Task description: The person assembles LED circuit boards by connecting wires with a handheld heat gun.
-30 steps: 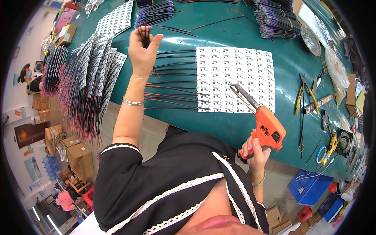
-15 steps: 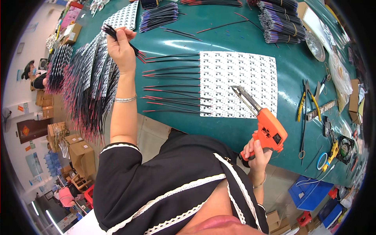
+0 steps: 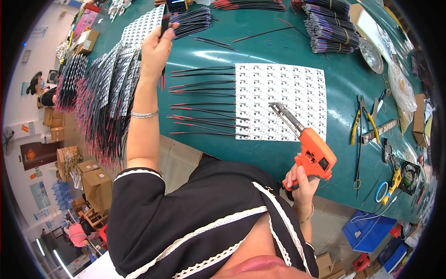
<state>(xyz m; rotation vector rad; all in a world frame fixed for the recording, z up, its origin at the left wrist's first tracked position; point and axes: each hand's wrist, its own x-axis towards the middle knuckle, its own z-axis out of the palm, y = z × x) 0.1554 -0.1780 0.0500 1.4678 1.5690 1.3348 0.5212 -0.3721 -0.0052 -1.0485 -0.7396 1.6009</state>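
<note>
Soldering gun [image 3: 317, 151] tilts over white board [image 3: 299, 90]

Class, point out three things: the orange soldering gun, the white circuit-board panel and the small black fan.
Orange soldering gun [image 3: 318, 148]: head view, on its orange casing.
White circuit-board panel [image 3: 284, 90]: head view, on its upper face.
Small black fan [image 3: 409, 177]: head view, near its middle.

There are two hands [image 3: 156, 50], one soldering gun [image 3: 317, 153], one dish [image 3: 370, 55], one blue ring [image 3: 377, 183].

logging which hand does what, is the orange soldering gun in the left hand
No, the right hand grips the orange soldering gun, while the left hand holds dark wires.
</note>
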